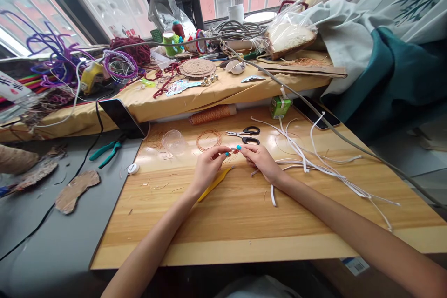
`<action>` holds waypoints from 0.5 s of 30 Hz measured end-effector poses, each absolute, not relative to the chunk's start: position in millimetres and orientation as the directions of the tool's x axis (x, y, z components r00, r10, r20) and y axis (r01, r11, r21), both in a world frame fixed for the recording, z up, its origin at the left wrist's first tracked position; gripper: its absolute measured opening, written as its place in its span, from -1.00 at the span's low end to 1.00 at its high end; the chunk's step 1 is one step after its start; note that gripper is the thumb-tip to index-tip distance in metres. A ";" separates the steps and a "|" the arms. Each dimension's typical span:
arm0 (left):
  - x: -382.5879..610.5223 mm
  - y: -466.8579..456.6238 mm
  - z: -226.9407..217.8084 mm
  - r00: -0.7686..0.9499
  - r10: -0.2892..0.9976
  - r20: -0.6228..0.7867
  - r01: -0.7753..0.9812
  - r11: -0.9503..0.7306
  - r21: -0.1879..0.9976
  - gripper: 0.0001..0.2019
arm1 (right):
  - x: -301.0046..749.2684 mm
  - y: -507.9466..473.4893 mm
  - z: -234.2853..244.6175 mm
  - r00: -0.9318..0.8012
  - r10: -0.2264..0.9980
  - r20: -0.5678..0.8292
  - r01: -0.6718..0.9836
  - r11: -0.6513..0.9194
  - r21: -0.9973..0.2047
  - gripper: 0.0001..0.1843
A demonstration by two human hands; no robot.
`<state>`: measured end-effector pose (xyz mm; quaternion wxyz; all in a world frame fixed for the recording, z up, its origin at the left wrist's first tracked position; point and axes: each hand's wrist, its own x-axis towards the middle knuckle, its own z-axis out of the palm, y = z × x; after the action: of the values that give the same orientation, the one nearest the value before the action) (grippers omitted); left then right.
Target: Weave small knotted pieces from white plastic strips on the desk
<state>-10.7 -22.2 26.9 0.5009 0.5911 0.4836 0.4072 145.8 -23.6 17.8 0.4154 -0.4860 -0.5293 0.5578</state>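
Over the middle of the wooden board, my left hand (209, 165) and my right hand (260, 160) meet with their fingertips almost touching. Both are closed in a pinch around a small, thin piece; it is too small and too covered by fingers to name. Just beyond the fingers lie black-handled scissors (247, 134) and a coil of copper-coloured wire (208, 139). Beside my left hand rests a yellow pointed tool (215, 185), like tweezers, partly hidden. White cords (296, 149) spread to the right, some passing under my right hand and forearm.
At the board's back are a spool of orange thread (212, 114), a clear plastic cup (173, 141) and a small green box (280, 106). Teal pliers (107, 151) and a propped phone (122, 117) stand left. A cluttered ledge (209, 91) runs behind; a grey cable (314, 108) crosses the right side.
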 end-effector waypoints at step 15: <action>-12.5 -16.7 17.2 0.257 0.962 -0.092 0.157 0.052 0.986 -0.85 | 145.0 -22.1 15.5 -0.165 0.984 -0.060 -0.012 -0.063 -0.998 -0.69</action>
<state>-12.5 -16.7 17.2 0.5411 0.5793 0.4830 0.3719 145.0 -22.1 15.5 0.4456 -0.4679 -0.5196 0.5590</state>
